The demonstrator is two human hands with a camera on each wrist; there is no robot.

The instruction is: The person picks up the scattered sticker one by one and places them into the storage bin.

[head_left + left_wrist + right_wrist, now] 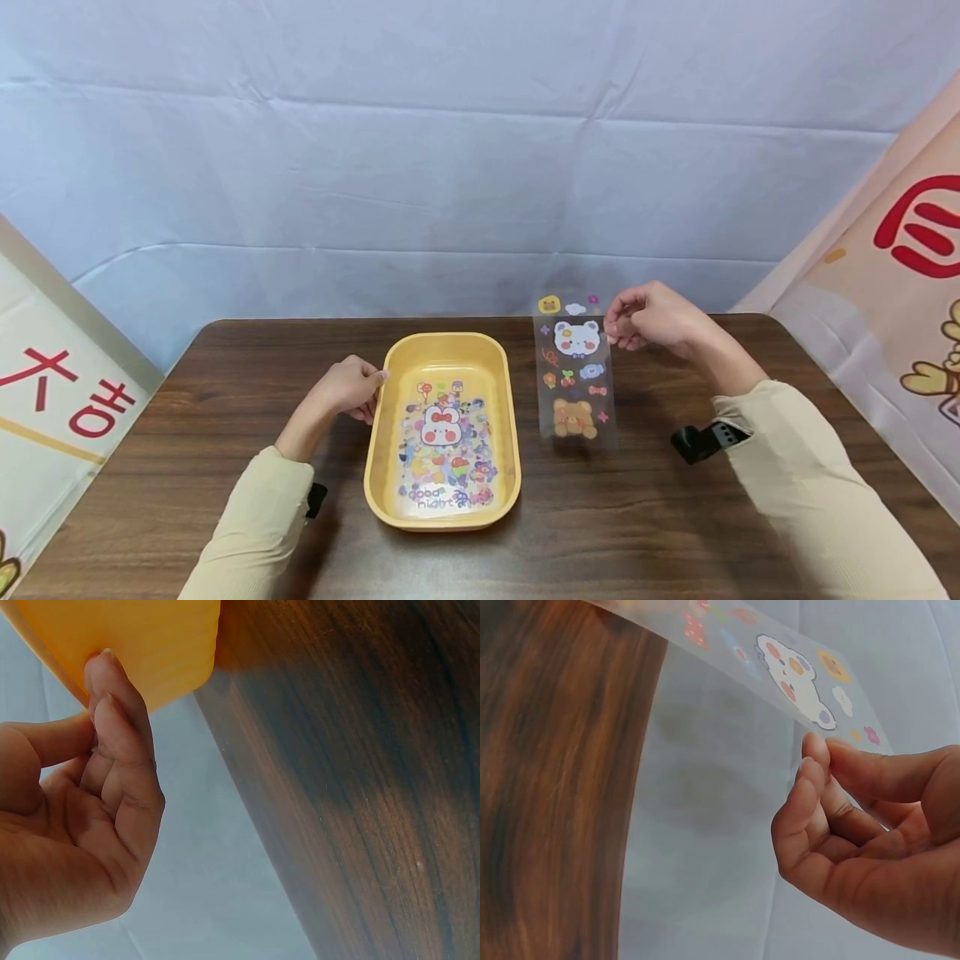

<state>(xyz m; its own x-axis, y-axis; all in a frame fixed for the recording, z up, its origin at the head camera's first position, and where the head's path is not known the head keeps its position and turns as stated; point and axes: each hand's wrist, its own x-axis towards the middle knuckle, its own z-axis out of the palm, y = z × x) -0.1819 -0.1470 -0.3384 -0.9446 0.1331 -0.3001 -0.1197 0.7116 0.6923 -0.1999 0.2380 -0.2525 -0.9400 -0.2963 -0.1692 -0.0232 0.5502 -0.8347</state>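
Observation:
A yellow tray [380, 454] with rounded corners stands on the table, left of its middle. Inside it lie clear sticker sheets [442, 454]; a white rabbit and the words "good night" show on top. My left hand [351, 390] pinches the tray's left rim between thumb and fingers, and the left wrist view shows the fingers on its outer wall. To the right of the tray, my right hand [654, 321] pinches the right edge of another clear sticker sheet [573, 375], printed with a white bear, a brown bear and small motifs. This sheet hangs above the table.
The dark wooden table [637, 533] ends at a pale cloth backdrop [420, 183]. Printed cloths with red characters hang at the left [60, 392] and right [900, 275]. A black strap [708, 440] sits at the right wrist.

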